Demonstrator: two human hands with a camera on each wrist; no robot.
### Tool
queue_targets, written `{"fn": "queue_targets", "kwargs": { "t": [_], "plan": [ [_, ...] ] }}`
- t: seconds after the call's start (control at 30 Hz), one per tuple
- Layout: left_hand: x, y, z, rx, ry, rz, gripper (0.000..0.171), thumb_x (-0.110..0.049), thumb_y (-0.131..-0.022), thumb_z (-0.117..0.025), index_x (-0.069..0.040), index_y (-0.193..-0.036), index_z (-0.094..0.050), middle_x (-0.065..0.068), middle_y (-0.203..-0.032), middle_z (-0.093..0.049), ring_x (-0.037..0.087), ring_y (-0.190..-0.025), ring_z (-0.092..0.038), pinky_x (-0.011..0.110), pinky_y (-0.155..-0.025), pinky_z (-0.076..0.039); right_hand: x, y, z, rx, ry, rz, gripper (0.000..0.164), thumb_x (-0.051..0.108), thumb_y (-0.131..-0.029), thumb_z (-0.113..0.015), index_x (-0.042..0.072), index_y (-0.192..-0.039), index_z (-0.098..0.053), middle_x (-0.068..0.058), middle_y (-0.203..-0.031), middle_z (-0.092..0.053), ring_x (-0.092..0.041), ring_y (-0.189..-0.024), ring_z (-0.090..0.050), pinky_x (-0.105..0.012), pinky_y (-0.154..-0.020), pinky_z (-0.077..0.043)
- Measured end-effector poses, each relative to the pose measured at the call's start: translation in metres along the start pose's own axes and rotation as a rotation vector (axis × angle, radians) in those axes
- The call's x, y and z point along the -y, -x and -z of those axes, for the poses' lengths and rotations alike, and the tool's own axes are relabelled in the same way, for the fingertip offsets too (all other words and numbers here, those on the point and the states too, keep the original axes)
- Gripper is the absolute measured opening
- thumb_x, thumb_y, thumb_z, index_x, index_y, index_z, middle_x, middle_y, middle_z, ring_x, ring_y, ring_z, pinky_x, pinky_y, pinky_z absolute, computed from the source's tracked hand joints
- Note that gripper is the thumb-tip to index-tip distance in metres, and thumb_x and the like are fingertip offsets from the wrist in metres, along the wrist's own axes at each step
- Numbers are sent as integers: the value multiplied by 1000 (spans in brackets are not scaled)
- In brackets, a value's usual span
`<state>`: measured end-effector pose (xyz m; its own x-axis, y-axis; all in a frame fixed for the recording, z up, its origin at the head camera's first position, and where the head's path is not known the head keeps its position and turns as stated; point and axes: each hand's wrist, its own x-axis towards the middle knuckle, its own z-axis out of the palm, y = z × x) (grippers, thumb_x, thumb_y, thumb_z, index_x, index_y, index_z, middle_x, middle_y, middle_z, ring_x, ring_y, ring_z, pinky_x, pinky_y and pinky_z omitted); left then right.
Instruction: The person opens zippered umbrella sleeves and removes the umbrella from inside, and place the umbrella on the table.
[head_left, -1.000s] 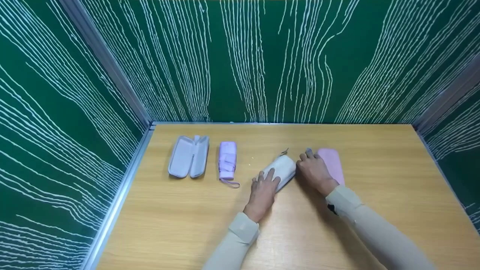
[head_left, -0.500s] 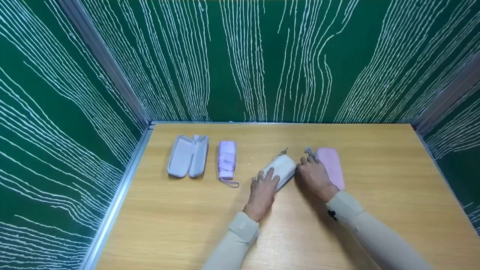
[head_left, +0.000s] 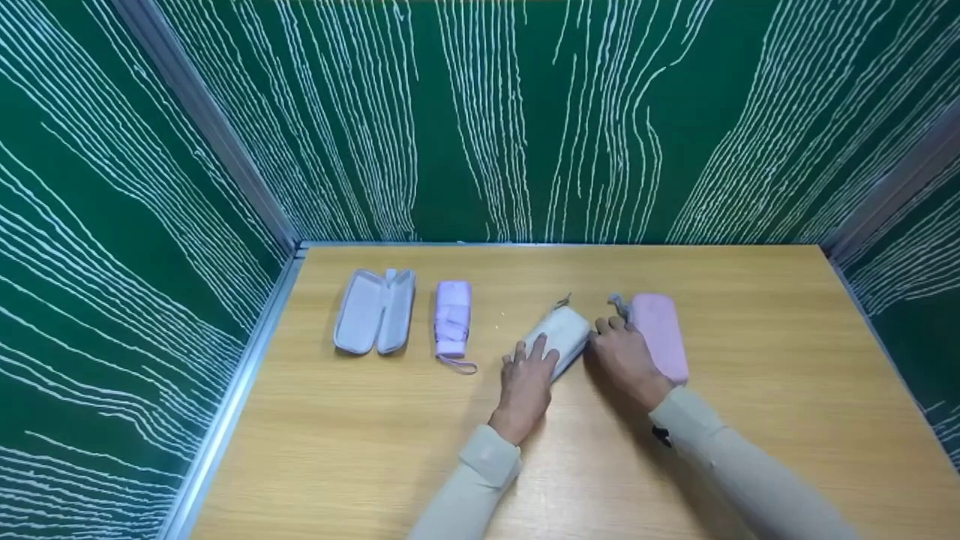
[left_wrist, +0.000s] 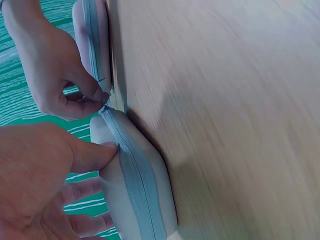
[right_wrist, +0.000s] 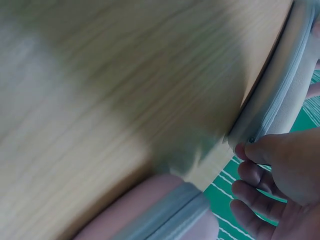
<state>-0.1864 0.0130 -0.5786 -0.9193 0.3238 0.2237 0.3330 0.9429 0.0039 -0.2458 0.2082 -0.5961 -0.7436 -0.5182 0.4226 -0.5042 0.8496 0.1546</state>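
Observation:
A cream zippered case (head_left: 566, 330) lies slanted on the table, its grey zipper (left_wrist: 137, 175) facing the person. My left hand (head_left: 525, 386) grips it, fingers spread over the top and thumb (left_wrist: 97, 156) pressing the side beside the zipper. At the case's right end my right hand (head_left: 626, 360) pinches the small zipper pull (left_wrist: 104, 107) between thumb and forefinger; the other fingers curl loosely in the right wrist view. The zipper looks closed along the visible length. Just right of that hand lies a pink zippered case (head_left: 661, 337), with a grey strap (head_left: 617, 304) at its far end.
A folded lilac umbrella (head_left: 452, 319) with a wrist loop lies left of the cream case. Farther left, a grey hard case (head_left: 360, 315) lies open. Green walls with white lines stand behind the wooden table (head_left: 360, 450) and at both sides.
My right hand has shifted slightly toward the person, showing more of the pink case's grey strap. My left hand has stayed on the cream case.

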Motion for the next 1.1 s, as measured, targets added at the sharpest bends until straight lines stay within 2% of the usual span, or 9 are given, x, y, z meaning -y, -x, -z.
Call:
{"fn": "queue_targets", "kwargs": {
  "t": [0.23, 0.5, 0.77, 1.1],
  "plan": [
    [-5, 1, -1, 38, 21, 45, 43, -9, -89, -79, -20, -129, -69, 8, -151, -59, 38, -127, -64, 57, -93, -60, 5, 3, 3, 34, -25, -4, 18, -12, -80, -76, -7, -97, -74, -19, -92, -68, -36, -84, -64, -47, -67, -57],
    [-12, 4, -5, -22, -7, 70, 44, -13, -85, -83, -22, -126, -71, 7, -148, -61, 35, -123, -66, 53, -89, -61, 11, 7, 3, -2, -27, 15, 19, -12, -79, -76, -4, -97, -75, -18, -93, -68, -34, -83, -65, -45, -65, -59],
    [-17, 5, -11, -70, -23, 110, 45, -19, -83, -86, -21, -124, -71, 6, -147, -61, 32, -119, -66, 49, -85, -60, 16, 7, 6, 24, -43, 16, 15, -8, -82, -73, -2, -96, -75, -16, -95, -68, -35, -86, -65, -46, -70, -57],
    [-23, 5, -8, -91, 50, 149, 46, -19, -82, -86, -20, -126, -72, 8, -147, -62, 33, -118, -66, 49, -83, -58, 24, 9, 6, 23, -63, 4, 10, -4, -86, -72, -3, -95, -74, -17, -97, -68, -36, -88, -64, -46, -68, -57]
  ]
}}
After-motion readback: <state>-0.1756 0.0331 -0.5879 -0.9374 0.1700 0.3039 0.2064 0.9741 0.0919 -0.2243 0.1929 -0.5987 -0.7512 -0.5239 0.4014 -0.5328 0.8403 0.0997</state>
